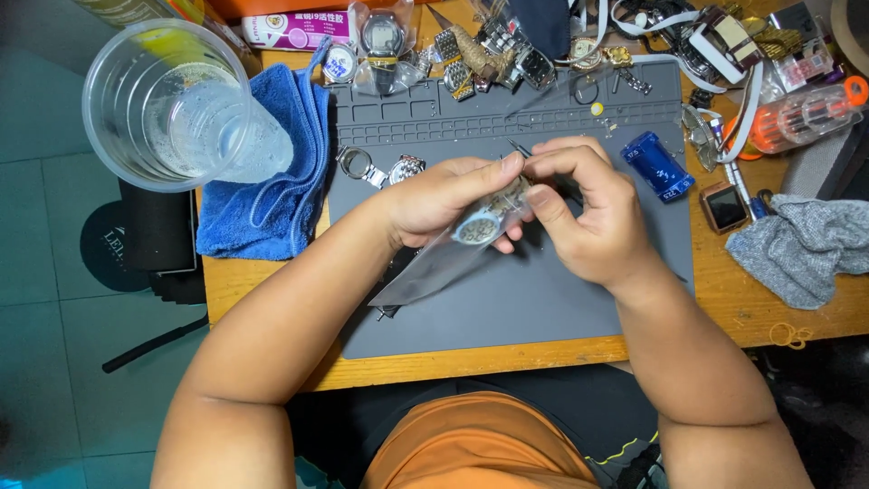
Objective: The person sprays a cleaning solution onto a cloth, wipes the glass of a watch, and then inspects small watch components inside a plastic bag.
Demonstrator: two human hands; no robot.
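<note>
watch gripped over the grey mat

a wooden worktop (724,312) carried a grey mat (543,299) above a tiled floor; the left hand (434,195) clutched a wristwatch (480,226) in a clear plastic sleeve (425,272); the right hand (588,213) pinched its strap end, touching the left.

Pink and white box (291,30) at the desk's back edge, blue rectangular packet (659,166) right of the hands, small square dark screen (725,206) just beside it, clear plastic bag (434,263) in the hands
</note>
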